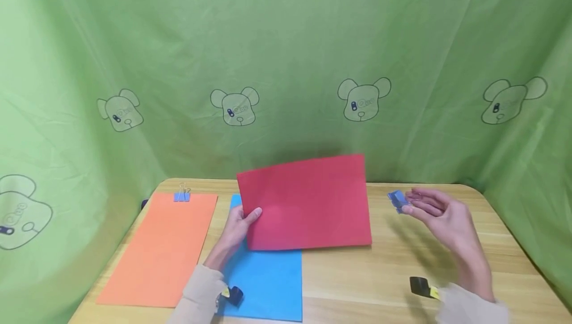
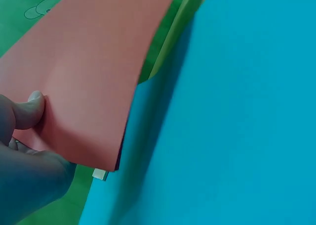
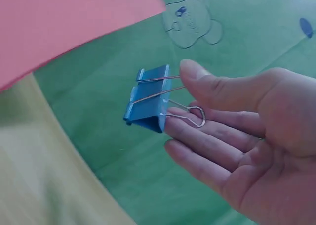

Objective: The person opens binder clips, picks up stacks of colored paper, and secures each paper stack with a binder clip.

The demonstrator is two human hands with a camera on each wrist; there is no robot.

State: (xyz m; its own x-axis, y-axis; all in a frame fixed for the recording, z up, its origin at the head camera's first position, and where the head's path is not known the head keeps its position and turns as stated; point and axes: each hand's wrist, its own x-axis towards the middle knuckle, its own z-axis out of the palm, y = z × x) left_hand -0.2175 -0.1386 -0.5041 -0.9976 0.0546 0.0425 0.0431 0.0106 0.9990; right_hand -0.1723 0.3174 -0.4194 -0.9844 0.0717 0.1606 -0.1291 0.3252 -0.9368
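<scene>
My left hand (image 1: 237, 227) grips the left edge of a red paper sheet (image 1: 313, 204), thumb on the near face. In the left wrist view the red paper (image 2: 94, 62) looks like more than one layer at its edge. It is raised and tilted above a blue sheet (image 1: 268, 284) lying on the table. To the right, my right hand (image 1: 447, 219) holds a blue binder clip (image 1: 396, 201) in the air, apart from the red paper. The right wrist view shows the binder clip (image 3: 150, 94) with its wire handles between thumb and fingers.
An orange sheet (image 1: 161, 254) lies at the table's left, with another blue binder clip (image 1: 181, 197) on its far edge. The wooden table (image 1: 357, 294) is backed by a green curtain (image 1: 295, 40) with bear-head drawings. A dark object (image 1: 144, 203) shows at the far left edge.
</scene>
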